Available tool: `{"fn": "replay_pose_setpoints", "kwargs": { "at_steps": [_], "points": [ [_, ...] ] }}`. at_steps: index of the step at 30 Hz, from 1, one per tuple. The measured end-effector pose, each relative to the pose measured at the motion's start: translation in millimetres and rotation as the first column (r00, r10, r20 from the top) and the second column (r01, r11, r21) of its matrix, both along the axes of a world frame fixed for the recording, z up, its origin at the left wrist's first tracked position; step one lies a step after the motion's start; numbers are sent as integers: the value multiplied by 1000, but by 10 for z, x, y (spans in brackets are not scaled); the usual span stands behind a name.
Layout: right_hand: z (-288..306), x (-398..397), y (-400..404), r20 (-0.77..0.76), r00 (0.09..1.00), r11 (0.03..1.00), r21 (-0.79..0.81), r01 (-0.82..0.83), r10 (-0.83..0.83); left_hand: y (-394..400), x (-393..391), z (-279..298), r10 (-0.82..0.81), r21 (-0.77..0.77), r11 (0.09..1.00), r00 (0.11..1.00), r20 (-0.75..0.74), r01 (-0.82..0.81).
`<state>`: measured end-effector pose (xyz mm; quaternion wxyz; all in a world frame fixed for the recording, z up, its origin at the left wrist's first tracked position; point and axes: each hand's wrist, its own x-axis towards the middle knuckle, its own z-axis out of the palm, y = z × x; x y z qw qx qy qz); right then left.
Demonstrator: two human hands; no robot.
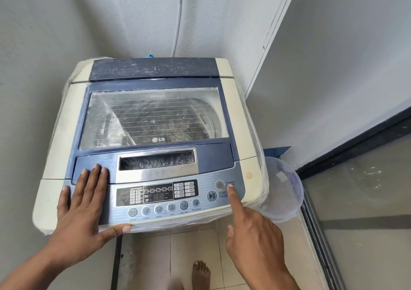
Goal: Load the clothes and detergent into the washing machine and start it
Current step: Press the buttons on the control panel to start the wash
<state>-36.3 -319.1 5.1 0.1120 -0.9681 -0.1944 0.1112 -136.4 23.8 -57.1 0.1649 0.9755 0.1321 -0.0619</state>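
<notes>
The washing machine [153, 142] is a top-loading unit standing in a corner between two pale walls. Its lid [153, 116] is closed and lies flat. Through the clear window of the lid the drum is visible, with dark, mottled contents inside; whether these are clothes cannot be told with certainty. No detergent container can be identified.

The control panel [178, 198] runs along the front edge of the machine. It carries a display, a row of round buttons along the bottom edge, a power button [219, 185] at the upper right and a start/pause button [212, 195] just below it.

The left hand [82, 203] lies flat on the front left corner of the machine, palm down and fingers spread wide. The fingertips reach the blue frame of the lid, and the thumb runs along the front edge of the panel. It holds nothing.

The right hand [251, 234] holds nothing. The index finger is extended and the other fingers are curled in. The fingertip rests on the panel just right of the power button and above the start/pause label.

A clear plastic tub [282, 189] sits beside the right side of the machine. A white hose [178, 27] runs down the wall behind the machine. A bare foot [200, 274] stands on the tiled floor [191, 245] in front of it.
</notes>
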Motion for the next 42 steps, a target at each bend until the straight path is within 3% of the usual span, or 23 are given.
{"fn": "replay_pose_setpoints", "kwargs": {
  "at_steps": [7,22,29,42],
  "points": [
    [146,37,147,-174,984,993,-118,27,-48,18,2,-28,3,8,1000,1000,2,-3],
    [30,168,275,-91,996,968,-248,-19,-4,7,2,-27,-9,20,1000,1000,19,9],
    [137,345,363,-116,993,971,-233,-45,19,26,-4,-25,-1,2,1000,1000,-2,1],
    [138,-92,439,-136,991,986,-164,-21,-2,13,-6,18,-7,1,1000,999,-31,7]
  ]
}}
